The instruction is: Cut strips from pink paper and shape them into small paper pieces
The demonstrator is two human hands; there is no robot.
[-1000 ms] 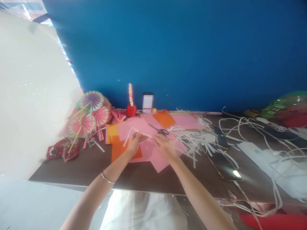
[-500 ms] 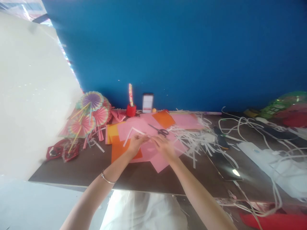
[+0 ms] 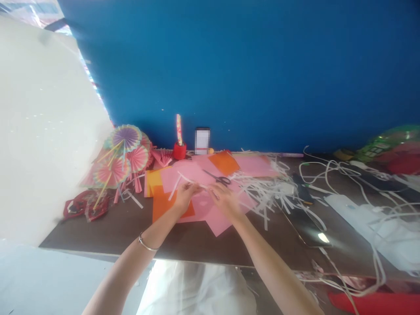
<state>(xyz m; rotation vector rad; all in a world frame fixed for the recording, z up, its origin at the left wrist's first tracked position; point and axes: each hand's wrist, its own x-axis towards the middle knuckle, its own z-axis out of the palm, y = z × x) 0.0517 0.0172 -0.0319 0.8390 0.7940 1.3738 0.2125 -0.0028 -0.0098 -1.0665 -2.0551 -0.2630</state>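
My left hand (image 3: 185, 195) is closed in a pinch on a narrow white paper strip (image 3: 185, 177), whose bent free end sticks out to the upper left. My right hand (image 3: 223, 197) pinches the same strip a little to the right, so a short stretch runs between the fingertips. Under both hands lie overlapping pink paper sheets (image 3: 200, 214). An orange sheet (image 3: 160, 208) is beneath my left forearm. Just beyond my right hand, black scissors (image 3: 219, 178) rest on the pink paper.
A heap of white paper strips (image 3: 265, 188) lies to the right, beside a dark phone (image 3: 305, 227) and tangled white cables (image 3: 367, 205). Folded paper fans (image 3: 123, 140) are at left. A red tape roll (image 3: 179, 151) and an upright phone (image 3: 202, 141) stand by the blue wall (image 3: 246, 78).
The strip's free end has shifted slightly and its bend looks sharper. Both hands have moved a little, staying over the pink paper with the strip between them.
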